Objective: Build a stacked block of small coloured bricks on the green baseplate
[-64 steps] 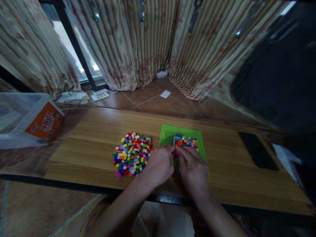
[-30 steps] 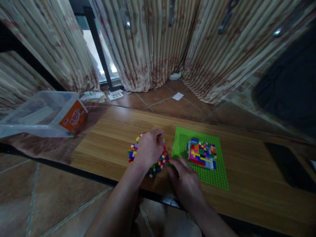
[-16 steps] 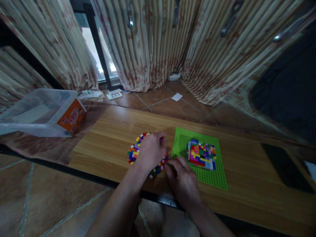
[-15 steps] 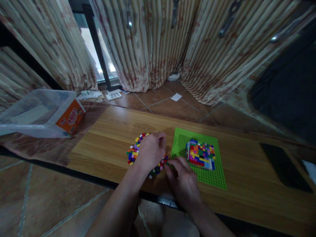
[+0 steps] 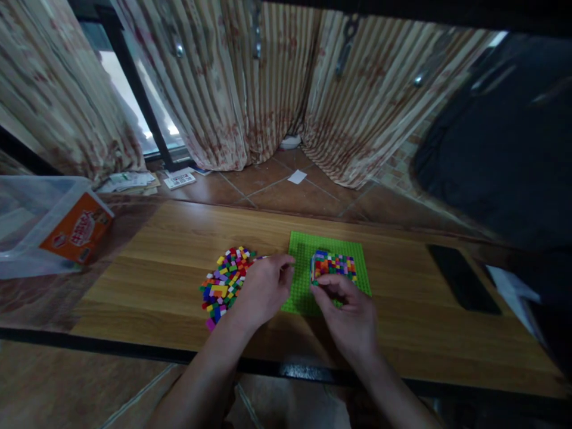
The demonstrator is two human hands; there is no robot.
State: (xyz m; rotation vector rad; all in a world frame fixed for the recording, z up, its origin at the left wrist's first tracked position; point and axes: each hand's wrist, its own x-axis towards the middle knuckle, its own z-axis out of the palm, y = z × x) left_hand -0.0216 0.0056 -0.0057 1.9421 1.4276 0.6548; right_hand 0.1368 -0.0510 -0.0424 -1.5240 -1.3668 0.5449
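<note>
A green baseplate [image 5: 304,245] lies on the wooden table [image 5: 170,244] and carries a multicoloured brick block [image 5: 334,264]. A heap of small loose coloured bricks [image 5: 222,281] sits to its left. My left hand [image 5: 264,288] rests over the right side of the heap, fingers curled, its tips near the plate's left edge; what it holds is hidden. My right hand [image 5: 347,311] is at the near side of the block, thumb and fingers pinched against its front edge, apparently on a small brick.
A clear plastic tub with an orange label [image 5: 53,229] stands at the table's left end. A black phone [image 5: 462,277] lies at the right. Striped curtains [image 5: 268,83] hang beyond, with papers [image 5: 179,179] on the tiled floor. A dark shape [image 5: 504,137] fills the right.
My right hand has moved from the gap between heap and plate up to the front of the brick block. My left hand has slid toward the heap's right edge. The camera view shifted right.
</note>
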